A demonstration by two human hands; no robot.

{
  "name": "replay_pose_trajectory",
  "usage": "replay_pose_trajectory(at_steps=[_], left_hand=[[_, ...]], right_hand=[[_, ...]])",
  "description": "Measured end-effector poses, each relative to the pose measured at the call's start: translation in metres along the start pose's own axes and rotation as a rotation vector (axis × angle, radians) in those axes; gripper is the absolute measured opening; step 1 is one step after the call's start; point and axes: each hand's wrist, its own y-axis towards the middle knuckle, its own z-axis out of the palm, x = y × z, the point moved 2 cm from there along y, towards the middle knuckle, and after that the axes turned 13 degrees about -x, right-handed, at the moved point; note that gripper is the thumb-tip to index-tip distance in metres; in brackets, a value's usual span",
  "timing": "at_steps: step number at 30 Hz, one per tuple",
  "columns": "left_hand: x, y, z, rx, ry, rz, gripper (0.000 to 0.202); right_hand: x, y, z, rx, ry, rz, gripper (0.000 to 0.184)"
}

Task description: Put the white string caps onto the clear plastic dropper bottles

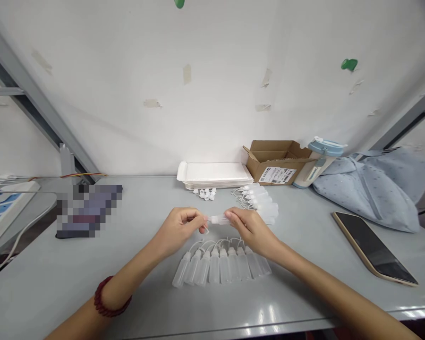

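Note:
My right hand (250, 228) grips a small translucent squeeze bottle (219, 219) held sideways above the table. My left hand (180, 227) pinches the bottle's tip end, where a small white cap with a tether hangs. Below my hands lies a row of several capped bottles (220, 265) side by side on the grey table (92, 274). A loose pile of more bottles (260, 200) lies just beyond my right hand. Several small white caps (205, 193) sit behind, near a stack of white trays (215, 174).
An open cardboard box (274, 163) and a blue-lidded cup (317, 163) stand at the back right. Light blue cloth (375, 189) and a dark tablet (373, 248) lie at the right. A blurred dark item (88, 210) lies at the left, and a power strip (3, 203) at the far left.

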Motion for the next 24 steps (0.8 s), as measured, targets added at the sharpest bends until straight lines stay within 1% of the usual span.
replay_pose_trajectory(at_steps=[2, 4, 5, 9, 11, 12, 14, 16, 18, 19, 21, 24], left_hand=[[0.002, 0.002, -0.001, -0.062, 0.074, 0.042, 0.035], [0.003, 0.002, 0.000, -0.081, 0.096, 0.035, 0.036], [0.004, 0.002, 0.002, -0.064, 0.091, 0.030, 0.036], [0.003, -0.001, 0.009, 0.095, 0.046, 0.012, 0.032], [0.003, -0.002, 0.011, 0.117, 0.037, 0.001, 0.034], [0.004, -0.002, 0.012, 0.109, 0.025, -0.002, 0.036], [0.007, -0.002, 0.013, 0.086, -0.013, -0.011, 0.040], [0.009, -0.002, 0.013, 0.077, -0.057, -0.028, 0.042], [0.010, -0.002, 0.013, 0.086, -0.088, -0.040, 0.042], [0.010, -0.003, 0.013, 0.094, -0.098, -0.040, 0.041], [0.008, -0.005, 0.013, 0.097, -0.095, -0.014, 0.040], [0.006, -0.009, 0.012, 0.060, 0.003, 0.073, 0.036]], right_hand=[[0.000, 0.000, 0.000, 0.020, 0.022, 0.049, 0.038], [0.000, 0.000, -0.001, 0.007, 0.044, 0.078, 0.039], [0.000, 0.000, -0.001, -0.001, 0.054, 0.083, 0.039], [0.002, -0.001, 0.000, 0.010, 0.096, 0.076, 0.039], [0.002, -0.003, 0.001, 0.019, 0.110, 0.075, 0.037], [0.001, -0.003, 0.001, 0.013, 0.103, 0.057, 0.034], [0.001, -0.004, 0.001, -0.023, 0.057, -0.045, 0.026], [0.000, -0.006, 0.002, -0.070, -0.003, -0.184, 0.024], [0.001, -0.007, 0.002, -0.093, -0.034, -0.264, 0.024], [0.001, -0.008, 0.002, -0.092, -0.033, -0.267, 0.024], [0.003, -0.008, 0.000, -0.072, -0.008, -0.225, 0.025], [0.005, -0.007, -0.003, -0.023, 0.064, -0.100, 0.027]])
